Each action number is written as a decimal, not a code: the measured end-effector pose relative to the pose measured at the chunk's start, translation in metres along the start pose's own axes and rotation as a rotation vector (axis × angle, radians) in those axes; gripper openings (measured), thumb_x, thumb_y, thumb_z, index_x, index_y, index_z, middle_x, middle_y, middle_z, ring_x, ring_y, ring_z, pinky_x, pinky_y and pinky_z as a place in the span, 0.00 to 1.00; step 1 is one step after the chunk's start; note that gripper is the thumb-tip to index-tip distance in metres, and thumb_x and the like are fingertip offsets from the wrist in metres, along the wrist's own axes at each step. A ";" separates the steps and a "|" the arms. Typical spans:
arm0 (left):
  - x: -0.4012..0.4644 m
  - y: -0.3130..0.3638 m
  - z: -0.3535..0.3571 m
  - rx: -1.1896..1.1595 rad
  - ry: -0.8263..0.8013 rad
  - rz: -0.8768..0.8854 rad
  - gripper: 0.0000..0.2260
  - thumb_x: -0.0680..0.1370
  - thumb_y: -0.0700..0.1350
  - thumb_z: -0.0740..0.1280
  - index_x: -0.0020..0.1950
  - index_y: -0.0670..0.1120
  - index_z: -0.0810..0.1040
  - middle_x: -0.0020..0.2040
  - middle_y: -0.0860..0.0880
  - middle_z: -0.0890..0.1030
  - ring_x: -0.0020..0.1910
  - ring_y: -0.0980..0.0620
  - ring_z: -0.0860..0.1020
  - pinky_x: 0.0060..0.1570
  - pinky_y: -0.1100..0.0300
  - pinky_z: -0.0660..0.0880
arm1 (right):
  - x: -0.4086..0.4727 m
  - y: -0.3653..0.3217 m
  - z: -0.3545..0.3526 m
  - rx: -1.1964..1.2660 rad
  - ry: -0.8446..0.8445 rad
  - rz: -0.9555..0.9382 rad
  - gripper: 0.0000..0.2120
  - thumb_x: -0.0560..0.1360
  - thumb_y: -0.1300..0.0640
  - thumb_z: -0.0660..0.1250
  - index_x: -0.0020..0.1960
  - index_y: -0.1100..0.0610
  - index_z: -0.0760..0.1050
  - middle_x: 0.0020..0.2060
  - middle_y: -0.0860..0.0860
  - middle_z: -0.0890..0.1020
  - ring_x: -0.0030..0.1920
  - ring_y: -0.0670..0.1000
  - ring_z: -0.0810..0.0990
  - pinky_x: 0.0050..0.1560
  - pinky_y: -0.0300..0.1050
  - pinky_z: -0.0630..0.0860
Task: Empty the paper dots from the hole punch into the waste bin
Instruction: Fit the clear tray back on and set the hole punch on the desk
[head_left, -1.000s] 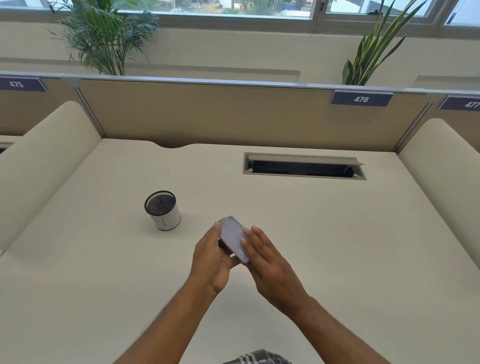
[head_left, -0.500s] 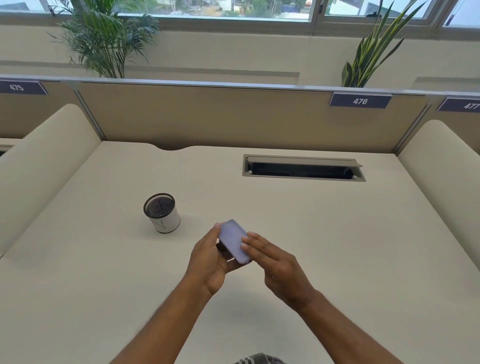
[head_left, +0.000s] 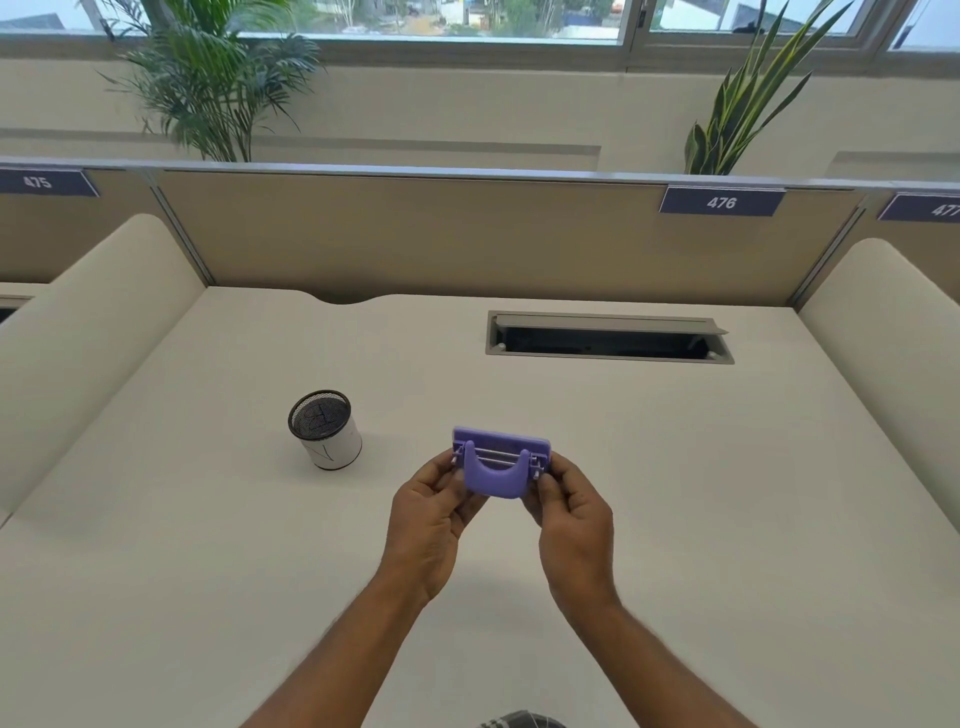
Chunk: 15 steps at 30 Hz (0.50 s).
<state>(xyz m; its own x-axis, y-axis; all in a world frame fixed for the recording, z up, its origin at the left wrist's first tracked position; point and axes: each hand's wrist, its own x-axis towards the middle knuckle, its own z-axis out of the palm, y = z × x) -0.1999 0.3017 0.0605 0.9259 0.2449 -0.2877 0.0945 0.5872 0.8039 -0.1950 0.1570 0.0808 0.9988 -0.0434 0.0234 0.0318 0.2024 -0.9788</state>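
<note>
A small purple hole punch (head_left: 496, 467) is held above the desk, its curved lever and metal pins facing me. My left hand (head_left: 428, 512) grips its left end and my right hand (head_left: 571, 512) grips its right end. A small round waste bin (head_left: 326, 430) with a black mesh rim and white wrapped side stands on the desk (head_left: 675, 493), to the left of the punch and a hand's width away. I see no paper dots.
An open cable tray slot (head_left: 608, 338) lies in the desk at the back right. Padded side dividers (head_left: 88, 332) flank the desk, with a beige partition (head_left: 467, 234) behind. Plants stand beyond the partition.
The punch was turned over and squared up: earlier its flat underside faced me at a slant, now the lever side faces me. Both hands shifted to its ends.
</note>
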 end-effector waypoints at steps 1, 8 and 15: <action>-0.001 0.001 0.000 -0.012 -0.016 0.023 0.12 0.80 0.35 0.67 0.62 0.41 0.82 0.60 0.39 0.85 0.58 0.41 0.84 0.53 0.54 0.82 | 0.001 -0.001 0.000 0.033 -0.001 0.033 0.18 0.82 0.68 0.58 0.57 0.49 0.81 0.52 0.47 0.87 0.55 0.48 0.85 0.51 0.36 0.81; -0.006 0.001 0.003 0.077 0.009 0.075 0.11 0.81 0.37 0.65 0.57 0.45 0.86 0.56 0.41 0.87 0.55 0.42 0.86 0.49 0.55 0.83 | 0.000 0.004 -0.006 0.089 -0.049 0.141 0.18 0.82 0.68 0.59 0.55 0.52 0.84 0.52 0.50 0.87 0.55 0.51 0.86 0.53 0.38 0.81; -0.002 0.000 0.006 0.223 0.132 0.036 0.08 0.81 0.34 0.66 0.55 0.41 0.84 0.47 0.42 0.89 0.47 0.41 0.87 0.43 0.54 0.85 | 0.000 0.012 -0.023 -0.239 -0.159 0.076 0.26 0.78 0.70 0.63 0.69 0.46 0.70 0.63 0.46 0.81 0.62 0.46 0.81 0.57 0.37 0.79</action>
<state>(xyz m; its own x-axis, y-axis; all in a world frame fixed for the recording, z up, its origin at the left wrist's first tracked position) -0.1999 0.2969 0.0644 0.8759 0.3693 -0.3104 0.1544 0.3949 0.9057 -0.1951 0.1365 0.0648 0.9919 0.1213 -0.0388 -0.0344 -0.0376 -0.9987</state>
